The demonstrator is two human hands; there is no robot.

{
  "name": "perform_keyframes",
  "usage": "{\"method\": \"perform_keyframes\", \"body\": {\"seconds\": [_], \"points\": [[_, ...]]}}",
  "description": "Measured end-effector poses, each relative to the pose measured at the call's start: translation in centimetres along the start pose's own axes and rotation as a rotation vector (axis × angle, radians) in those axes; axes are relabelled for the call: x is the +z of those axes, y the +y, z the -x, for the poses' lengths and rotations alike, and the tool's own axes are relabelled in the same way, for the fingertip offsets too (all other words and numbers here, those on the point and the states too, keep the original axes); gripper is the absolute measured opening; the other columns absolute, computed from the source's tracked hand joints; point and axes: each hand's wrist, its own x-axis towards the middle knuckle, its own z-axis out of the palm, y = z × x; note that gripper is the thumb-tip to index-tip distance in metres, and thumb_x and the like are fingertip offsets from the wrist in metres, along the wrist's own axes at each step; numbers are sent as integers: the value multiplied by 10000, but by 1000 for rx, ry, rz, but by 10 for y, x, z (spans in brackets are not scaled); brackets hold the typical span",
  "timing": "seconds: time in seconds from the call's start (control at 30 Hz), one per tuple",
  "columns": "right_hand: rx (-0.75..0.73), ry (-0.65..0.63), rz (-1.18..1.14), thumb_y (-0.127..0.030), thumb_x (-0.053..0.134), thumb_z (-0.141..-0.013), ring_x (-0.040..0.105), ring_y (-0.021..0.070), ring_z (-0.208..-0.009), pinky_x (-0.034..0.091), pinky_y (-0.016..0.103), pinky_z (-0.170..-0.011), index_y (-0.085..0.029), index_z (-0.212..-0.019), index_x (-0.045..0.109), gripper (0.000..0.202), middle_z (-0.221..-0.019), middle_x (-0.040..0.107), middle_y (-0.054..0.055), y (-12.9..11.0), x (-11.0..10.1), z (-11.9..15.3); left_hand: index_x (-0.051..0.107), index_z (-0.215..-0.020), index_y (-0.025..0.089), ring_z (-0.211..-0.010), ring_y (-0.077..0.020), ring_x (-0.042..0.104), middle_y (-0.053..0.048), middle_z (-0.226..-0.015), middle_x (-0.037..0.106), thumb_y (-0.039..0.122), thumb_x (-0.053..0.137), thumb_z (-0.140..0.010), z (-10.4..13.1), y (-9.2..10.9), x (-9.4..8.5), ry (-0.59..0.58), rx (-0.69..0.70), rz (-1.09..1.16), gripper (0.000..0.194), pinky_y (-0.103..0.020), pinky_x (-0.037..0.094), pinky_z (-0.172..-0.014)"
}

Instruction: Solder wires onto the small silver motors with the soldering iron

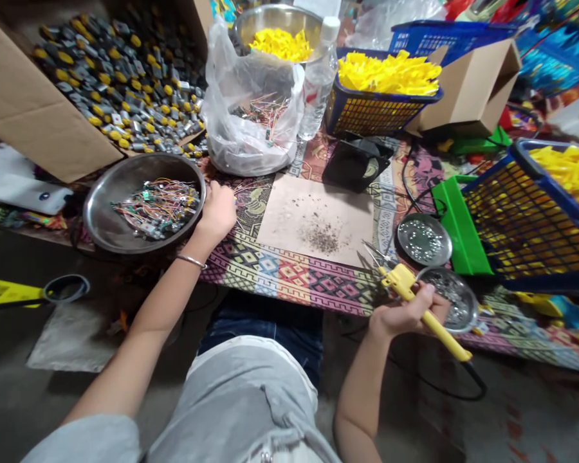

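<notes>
My left hand [218,209] is at the right rim of a steel bowl [94,215] that holds wired circuit parts [161,206]. Its fingers are curled near some thin wires [248,186] on the cloth, and what they hold, if anything, is too small to name. In my right hand [410,313] is a yellow soldering iron [398,280], its metal tip pointing up and left. Between the hands lies a sheet of brown cardboard [289,215] with dark specks [323,236] on it. A clear plastic bag [251,151] with more wired parts stands behind my left hand.
Two small metal dishes [424,239] sit by my right hand, beside a green tray [463,225]. Blue baskets [381,109] hold yellow pieces. A black fan-like box [354,164], a bottle [317,90] and a carton of small motors [24,83] stand behind.
</notes>
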Motion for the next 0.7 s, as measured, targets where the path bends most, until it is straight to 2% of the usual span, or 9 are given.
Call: {"method": "perform_keyframes", "body": {"seconds": [0.1,0.17,0.23,0.3,0.43,0.53,0.6,0.7], "points": [[5,8,-4,-574,552,-836,530,173,-699,532,384,-669,-286,-749,416,330,-740,475,-8,-1,0,0,645,-1229,32,-1303,-408,560,-259,-1327,587,212,692,-980,13,10,-5,125,37,18,310,-474,453,-1156],[12,6,-3,-567,542,-837,534,173,-705,535,382,-663,-285,-756,411,321,-750,478,-5,-1,0,0,641,-1209,72,-1237,-370,582,-216,-1276,607,306,726,-998,21,23,-5,151,123,98,326,-455,479,-1117],[26,13,-24,-553,554,-825,539,172,-713,536,376,-663,-283,-758,409,313,-757,477,-4,-1,0,0,655,-1144,101,-1204,-344,588,-187,-1234,620,384,720,-1018,25,41,-4,119,217,165,316,-434,479,-1105],[37,13,-23,-553,553,-826,544,173,-720,533,370,-654,-284,-762,402,316,-766,478,0,-1,0,0,672,-1131,85,-1233,-359,578,-209,-1247,622,428,656,-1057,23,61,-1,56,261,162,351,-436,464,-1108],[23,-7,42,-618,484,-887,547,176,-721,528,366,-640,-290,-783,370,363,-779,457,-2,-1,-1,0,669,-1221,-1,-1311,-450,545,-309,-1323,614,476,550,-1100,19,86,2,-32,191,39,506,-519,421,-1098],[24,-7,40,-632,487,-891,541,172,-724,515,352,-629,-288,-786,373,377,-780,443,-5,-1,-1,1,646,-1289,74,-1256,-410,596,-245,-1315,662,468,612,-1081,19,84,3,-23,264,78,446,-538,388,-1096],[39,-4,15,-612,513,-876,545,172,-730,514,349,-633,-286,-779,383,364,-779,450,-4,-1,-1,1,633,-1331,172,-1222,-346,630,-159,-1327,688,361,638,-1083,17,78,5,-18,364,161,312,-518,370,-1098],[65,9,-30,-562,568,-840,548,167,-724,529,360,-667,-282,-769,407,330,-765,460,-10,3,-2,0,677,-1244,227,-1198,-303,650,-88,-1306,715,247,613,-1089,11,70,12,-21,425,243,169,-516,356,-1087]]}}
